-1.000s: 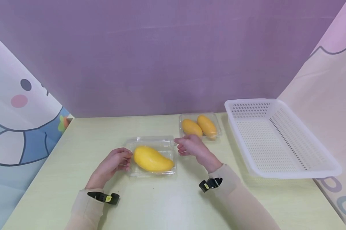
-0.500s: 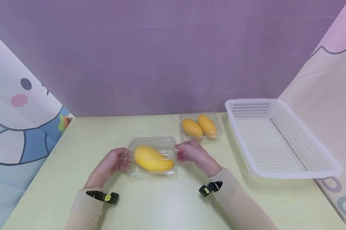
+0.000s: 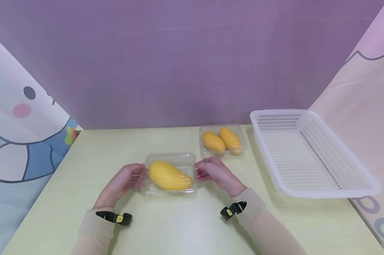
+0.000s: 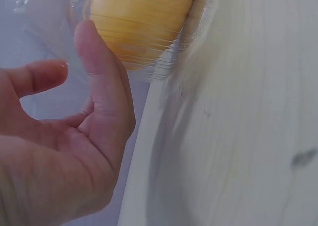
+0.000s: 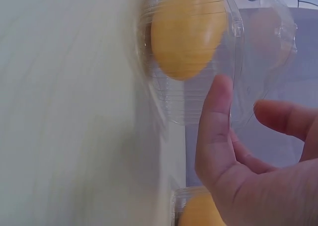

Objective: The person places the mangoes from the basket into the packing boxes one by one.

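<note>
A yellow mango (image 3: pixel 169 176) lies in a clear plastic clamshell box (image 3: pixel 184 163) on the table. Its see-through lid (image 5: pixel 266 52) is tipped over the fruit, and in the right wrist view it stands at an angle to the base. My left hand (image 3: pixel 128 182) holds the box's left end, with a fingertip (image 4: pixel 89 35) against the ribbed side and the thumb by the lid. At the opposite end, my right hand (image 3: pixel 218 173) has its thumb at the lid's edge and a finger along the base's rim. The lid's exact contact with the left thumb is unclear.
Behind my right hand, a second clear plastic box (image 3: pixel 206 129) contains two orange-yellow mangoes (image 3: pixel 231 140). A white perforated basket (image 3: pixel 268 156) stands on the right side of the table (image 3: pixel 169 230). A purple backdrop (image 3: pixel 179 71) rises at the table's back edge.
The lid has swung from the back of the box forward over the mango. Both hands have shifted slightly at the box's ends, and the right hand has come in closer to its side.
</note>
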